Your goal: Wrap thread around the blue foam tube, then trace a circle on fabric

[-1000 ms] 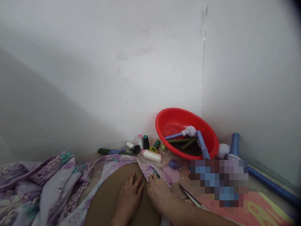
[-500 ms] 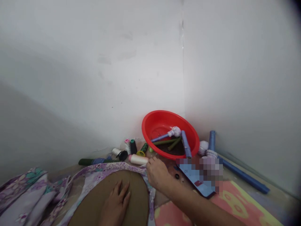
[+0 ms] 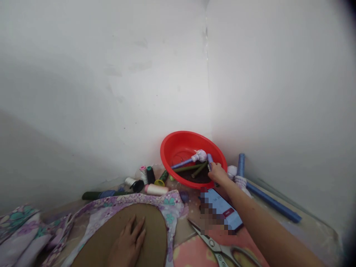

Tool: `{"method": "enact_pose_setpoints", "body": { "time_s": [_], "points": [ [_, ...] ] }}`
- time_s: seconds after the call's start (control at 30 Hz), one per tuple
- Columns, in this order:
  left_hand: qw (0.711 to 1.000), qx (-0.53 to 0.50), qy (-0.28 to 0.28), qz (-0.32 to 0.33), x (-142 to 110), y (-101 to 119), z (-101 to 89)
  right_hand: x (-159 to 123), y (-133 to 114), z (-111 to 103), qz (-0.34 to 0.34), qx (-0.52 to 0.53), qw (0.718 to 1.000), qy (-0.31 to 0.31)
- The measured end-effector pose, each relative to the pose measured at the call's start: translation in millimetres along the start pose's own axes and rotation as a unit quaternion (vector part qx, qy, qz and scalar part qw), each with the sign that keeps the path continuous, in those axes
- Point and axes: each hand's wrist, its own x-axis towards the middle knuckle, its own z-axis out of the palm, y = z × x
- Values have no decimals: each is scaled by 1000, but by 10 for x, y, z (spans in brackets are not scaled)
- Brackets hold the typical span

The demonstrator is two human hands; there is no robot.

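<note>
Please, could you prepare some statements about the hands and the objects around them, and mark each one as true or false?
1. The left hand lies on the brown board. True.
2. The scissors are inside the red basin. False: they lie outside it, nearer to the camera.
3. The right hand is at the blue rod in the red basin. True.
4. The black thread spool lies on its side. False: it stands upright.
5. The phone has its screen facing down. False: the screen faces up and is lit.
</note>
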Motion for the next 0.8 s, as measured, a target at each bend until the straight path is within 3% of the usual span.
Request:
{"method": "enact_pose_setpoints", "body": {
  "time_s": [0.27, 0.4, 0.57, 0.67, 0.8],
  "points": [
    [1000, 17, -13, 17, 6, -3, -6, 150, -248, 181, -15, 54, 998, -9],
    [999, 1, -32, 37, 2, -19, -6, 332, -144, 9, -22, 30, 999, 0],
    [1000, 0, -12, 9, 12, -28, 21, 571, 114, -229, -24, -28, 999, -6],
    [1000, 6, -15, 12, 17, -43, 44, 612, 124, -121, -29, -44, 998, -24],
    [1000, 22, 0, -4, -20, 9, 6, 641, 91, 177, -21, -30, 998, -41]
  ]
}}
